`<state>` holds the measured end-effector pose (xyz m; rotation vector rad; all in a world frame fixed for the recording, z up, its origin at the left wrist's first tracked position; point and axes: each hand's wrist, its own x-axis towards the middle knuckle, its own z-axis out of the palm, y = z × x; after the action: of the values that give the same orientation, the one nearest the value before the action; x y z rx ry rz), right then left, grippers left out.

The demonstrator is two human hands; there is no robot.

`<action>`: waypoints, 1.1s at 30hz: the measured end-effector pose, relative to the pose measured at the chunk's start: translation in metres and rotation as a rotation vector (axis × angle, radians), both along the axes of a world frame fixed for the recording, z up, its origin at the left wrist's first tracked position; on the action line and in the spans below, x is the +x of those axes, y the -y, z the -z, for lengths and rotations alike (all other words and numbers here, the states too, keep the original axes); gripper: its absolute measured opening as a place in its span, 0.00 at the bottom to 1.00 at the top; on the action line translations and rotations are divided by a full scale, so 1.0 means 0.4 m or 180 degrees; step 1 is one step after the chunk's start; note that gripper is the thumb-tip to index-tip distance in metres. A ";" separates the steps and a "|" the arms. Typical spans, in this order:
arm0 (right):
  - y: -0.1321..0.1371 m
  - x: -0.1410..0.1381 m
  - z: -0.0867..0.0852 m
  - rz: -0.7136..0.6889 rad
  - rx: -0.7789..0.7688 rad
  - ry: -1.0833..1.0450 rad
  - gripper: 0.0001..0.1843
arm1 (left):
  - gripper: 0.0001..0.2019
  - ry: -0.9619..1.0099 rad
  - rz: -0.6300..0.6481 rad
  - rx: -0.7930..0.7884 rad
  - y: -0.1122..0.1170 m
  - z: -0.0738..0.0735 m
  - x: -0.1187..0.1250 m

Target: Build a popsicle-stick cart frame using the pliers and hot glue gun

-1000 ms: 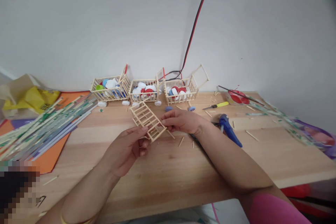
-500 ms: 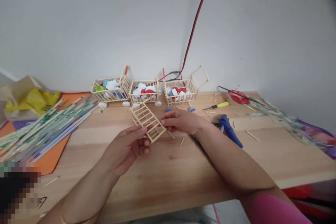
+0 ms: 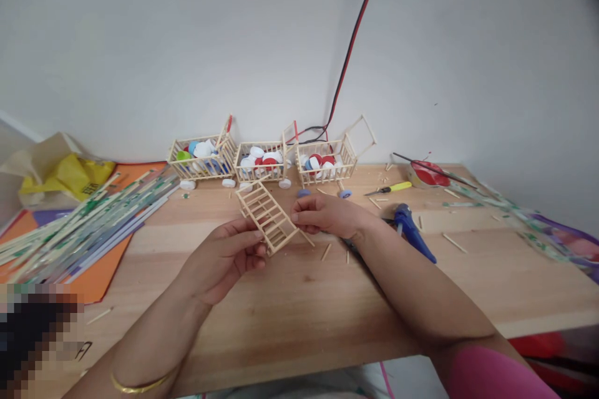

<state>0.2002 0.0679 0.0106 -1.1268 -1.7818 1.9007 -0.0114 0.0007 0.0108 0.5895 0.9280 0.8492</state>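
A small basket-like frame of thin wooden sticks (image 3: 270, 219), with rungs like a ladder, is tilted above the middle of the table. My left hand (image 3: 229, 255) grips its lower left side between thumb and fingers. On the opposite side, the fingertips of my right hand (image 3: 327, 215) are pinched at the frame's right edge; whether a separate piece is between them is hidden. Behind my hands stand three stick carts filled with bottle caps: the left cart (image 3: 201, 169), the middle cart (image 3: 261, 176) and the right cart (image 3: 326, 175), all on bottle-cap wheels.
Right of my forearm lie a blue glue gun (image 3: 412, 237) and a yellow-handled craft knife (image 3: 395, 187). A roll of tape (image 3: 428, 174) sits farther back. Bundled sticks (image 3: 93, 224) cover orange sheets (image 3: 105, 268) on the left. Stick offcuts are scattered about. A red-black cable (image 3: 353, 37) hangs down the wall.
The whole view has shifted slightly, so everything sits a little farther right. Both hands keep nearly the same hold on the stick frame.
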 end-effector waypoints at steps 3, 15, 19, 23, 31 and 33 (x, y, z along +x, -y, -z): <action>-0.001 0.001 0.005 -0.0040 0.0043 -0.0037 0.12 | 0.09 -0.0011 0.0019 0.0036 -0.001 0.005 0.001; -0.002 0.003 0.016 -0.0143 0.0123 -0.0038 0.14 | 0.12 -0.0091 0.0027 0.0144 -0.005 0.020 -0.007; 0.000 0.000 0.021 -0.0217 0.0090 -0.0034 0.14 | 0.12 -0.0136 0.0031 0.0192 -0.006 0.020 -0.011; -0.004 0.004 0.019 -0.0382 0.0232 0.0145 0.15 | 0.15 -0.0264 0.0039 0.0276 -0.009 0.014 -0.017; 0.032 0.071 -0.122 0.0338 0.1837 0.1182 0.15 | 0.14 -0.0982 -0.0770 0.0519 -0.014 -0.011 -0.019; 0.061 0.085 -0.169 0.0617 0.2190 0.1209 0.15 | 0.12 -0.1239 -0.1040 0.0630 -0.018 -0.005 -0.021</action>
<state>0.2340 0.0437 0.0783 -1.3594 -2.1676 0.8696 -0.0198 0.0078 0.0130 0.8054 1.3275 1.1518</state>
